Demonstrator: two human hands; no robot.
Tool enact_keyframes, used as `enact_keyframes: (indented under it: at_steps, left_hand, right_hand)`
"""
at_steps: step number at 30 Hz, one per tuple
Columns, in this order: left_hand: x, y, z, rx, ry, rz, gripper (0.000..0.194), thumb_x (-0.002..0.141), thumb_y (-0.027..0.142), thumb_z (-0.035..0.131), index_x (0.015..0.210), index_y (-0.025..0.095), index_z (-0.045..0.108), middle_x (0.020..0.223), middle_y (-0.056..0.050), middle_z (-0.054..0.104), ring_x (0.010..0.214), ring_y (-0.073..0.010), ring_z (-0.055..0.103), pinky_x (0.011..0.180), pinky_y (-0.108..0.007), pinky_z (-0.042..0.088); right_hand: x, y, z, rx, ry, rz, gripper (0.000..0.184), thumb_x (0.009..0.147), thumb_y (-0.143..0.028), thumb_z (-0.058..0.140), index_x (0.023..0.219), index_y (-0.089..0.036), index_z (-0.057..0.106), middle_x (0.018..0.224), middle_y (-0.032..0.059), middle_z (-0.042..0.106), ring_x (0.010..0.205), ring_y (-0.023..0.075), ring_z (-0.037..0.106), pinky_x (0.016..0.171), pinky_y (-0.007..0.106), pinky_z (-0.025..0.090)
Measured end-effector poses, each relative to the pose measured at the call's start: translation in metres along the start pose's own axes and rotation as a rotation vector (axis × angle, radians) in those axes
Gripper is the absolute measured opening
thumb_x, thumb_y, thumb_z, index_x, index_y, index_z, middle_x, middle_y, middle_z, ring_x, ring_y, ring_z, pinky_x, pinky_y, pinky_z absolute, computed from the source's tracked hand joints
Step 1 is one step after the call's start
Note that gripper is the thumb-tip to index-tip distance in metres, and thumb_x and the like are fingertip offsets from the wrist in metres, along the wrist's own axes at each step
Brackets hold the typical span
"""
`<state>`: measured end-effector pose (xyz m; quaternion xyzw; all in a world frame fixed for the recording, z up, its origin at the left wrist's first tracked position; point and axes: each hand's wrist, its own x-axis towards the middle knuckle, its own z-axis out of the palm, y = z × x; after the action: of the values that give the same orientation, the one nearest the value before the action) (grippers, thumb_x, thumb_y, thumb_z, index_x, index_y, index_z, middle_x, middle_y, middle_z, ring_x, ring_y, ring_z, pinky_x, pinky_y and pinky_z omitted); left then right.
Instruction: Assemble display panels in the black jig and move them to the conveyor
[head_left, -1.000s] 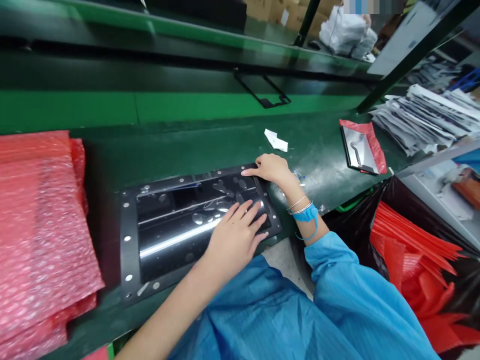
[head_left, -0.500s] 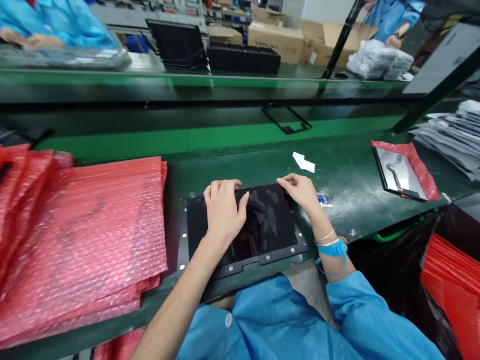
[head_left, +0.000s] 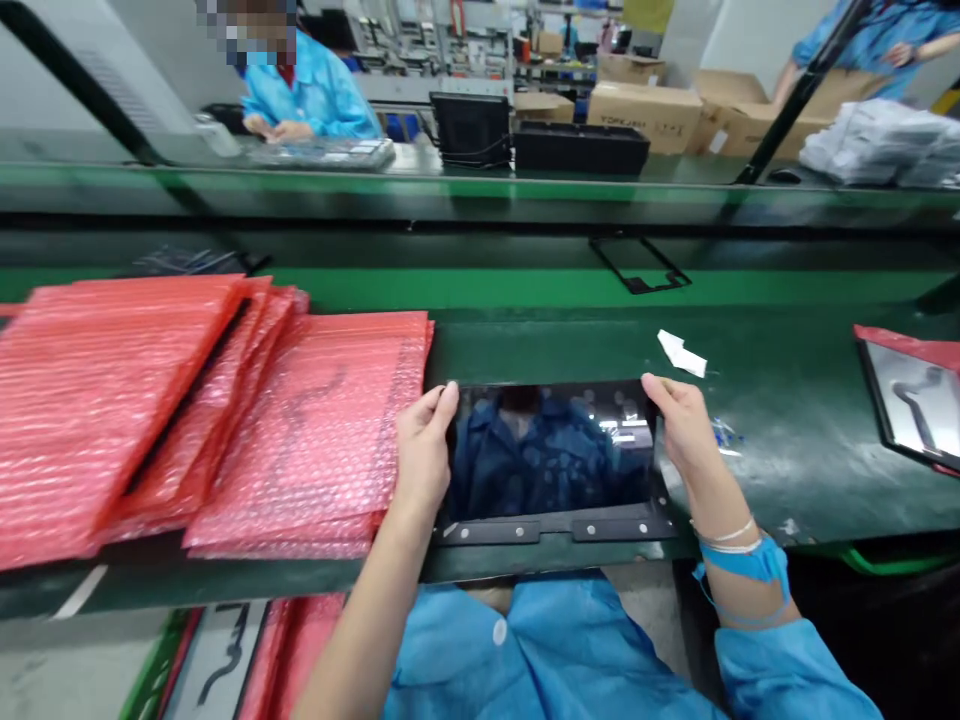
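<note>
A glossy black display panel (head_left: 555, 450) is tipped up in front of me and mirrors a blue garment. My left hand (head_left: 425, 445) grips its left edge, thumb on the front at the upper corner. At the upper right corner my right hand (head_left: 684, 425) pinches the other edge. Below the panel shows a dark frame (head_left: 555, 530) with several round silver dots along its near strip. Whether the panel still touches this frame at the bottom I cannot tell. The fingers behind the panel are hidden.
Red bubble-wrap bags (head_left: 315, 420) are stacked to the left. White paper scraps (head_left: 681, 353), small blue bits (head_left: 724, 437) and a silver-backed panel (head_left: 915, 400) lie to the right. A thin black frame (head_left: 641, 265) leans at the back. Across the bench sits a co-worker (head_left: 307, 95).
Before, the panel lay flat on the frame with my left hand over its far edge. Now both hands hold its side edges and it is tilted up. The view has swung left.
</note>
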<state>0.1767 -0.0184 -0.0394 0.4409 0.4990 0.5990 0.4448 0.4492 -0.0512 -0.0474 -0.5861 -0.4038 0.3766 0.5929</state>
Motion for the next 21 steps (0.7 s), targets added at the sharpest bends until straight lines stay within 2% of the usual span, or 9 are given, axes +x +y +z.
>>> enact_keyframes:
  at_steps: [3,5,8,10,13,15,16,18,21]
  left_hand:
    - [-0.003,0.008,0.001,-0.086,0.096,0.013,0.052,0.056,0.055,0.084,0.051,0.019,0.047,0.053,0.004,0.042,0.055,-0.0116,0.042,0.056,-0.025,0.038]
    - [-0.003,0.016,-0.002,-0.148,0.163,0.020,0.050,0.056,0.056,0.084,0.053,0.019,0.049,0.054,0.004,0.044,0.055,-0.0111,0.043,0.056,-0.024,0.039]
    - [0.002,0.029,-0.009,-0.234,0.249,0.026,0.048,0.056,0.057,0.082,0.058,0.019,0.054,0.057,0.003,0.052,0.056,-0.0107,0.048,0.058,-0.023,0.042]
    - [0.009,0.039,-0.018,-0.268,0.270,0.010,0.046,0.056,0.057,0.083,0.063,0.019,0.059,0.059,0.003,0.056,0.057,-0.0122,0.052,0.060,-0.024,0.046]
    - [0.020,0.050,-0.043,-0.223,0.216,-0.026,0.051,0.060,0.065,0.078,0.073,0.018,0.065,0.061,-0.001,0.061,0.064,-0.0183,0.061,0.065,-0.030,0.052]
    - [0.027,0.052,-0.065,-0.084,0.207,0.012,0.057,0.064,0.070,0.071,0.083,0.017,0.067,0.069,-0.004,0.065,0.073,-0.0221,0.064,0.072,-0.034,0.054]
    - [0.030,0.051,-0.076,0.031,0.246,0.060,0.058,0.066,0.069,0.068,0.091,0.017,0.068,0.077,-0.006,0.068,0.079,-0.0237,0.065,0.078,-0.037,0.054]
    - [0.035,0.043,-0.096,0.408,0.252,0.125,0.063,0.066,0.064,0.068,0.106,0.015,0.066,0.097,-0.012,0.070,0.096,-0.0308,0.065,0.093,-0.047,0.051]
    - [0.040,0.028,-0.112,0.994,0.107,0.229,0.065,0.075,0.064,0.052,0.111,0.012,0.066,0.115,-0.022,0.064,0.114,-0.0439,0.056,0.100,-0.061,0.043]
  right_hand:
    - [-0.011,-0.004,-0.005,0.032,0.030,-0.017,0.053,0.057,-0.069,0.081,0.072,-0.020,0.066,0.062,-0.0018,0.064,0.062,0.0140,0.058,0.061,0.026,0.048]
    - [-0.021,-0.007,-0.010,-0.010,-0.086,0.026,0.054,0.055,-0.065,0.085,0.083,-0.021,0.068,0.066,-0.0010,0.068,0.064,0.0156,0.063,0.062,0.026,0.050]
    - [-0.035,-0.015,-0.010,-0.066,-0.258,0.105,0.051,0.060,-0.065,0.083,0.075,-0.020,0.064,0.061,-0.0004,0.065,0.055,0.0165,0.065,0.054,0.026,0.050]
    - [-0.035,-0.024,-0.001,-0.035,-0.266,0.113,0.050,0.064,-0.066,0.080,0.070,-0.020,0.059,0.058,-0.0013,0.061,0.050,0.0173,0.066,0.048,0.025,0.047]
    - [-0.018,-0.044,0.027,0.043,-0.253,0.084,0.051,0.062,-0.062,0.083,0.071,-0.019,0.058,0.059,-0.0029,0.059,0.049,0.0179,0.068,0.044,0.023,0.045]
    - [0.003,-0.060,0.053,0.085,-0.291,0.083,0.046,0.065,-0.056,0.084,0.073,-0.018,0.059,0.058,-0.0025,0.061,0.047,0.0169,0.067,0.043,0.021,0.046]
    - [0.016,-0.068,0.068,0.096,-0.308,0.097,0.041,0.070,-0.051,0.082,0.075,-0.017,0.060,0.057,-0.0014,0.063,0.047,0.0160,0.067,0.044,0.020,0.045]
    - [0.044,-0.080,0.098,0.098,-0.299,0.150,0.026,0.085,-0.036,0.073,0.077,-0.015,0.060,0.056,0.0016,0.066,0.047,0.0134,0.066,0.045,0.018,0.045]
    - [0.085,-0.087,0.140,0.062,-0.245,0.198,0.021,0.098,-0.020,0.055,0.077,-0.014,0.057,0.060,0.0041,0.069,0.050,0.0095,0.064,0.048,0.015,0.045]
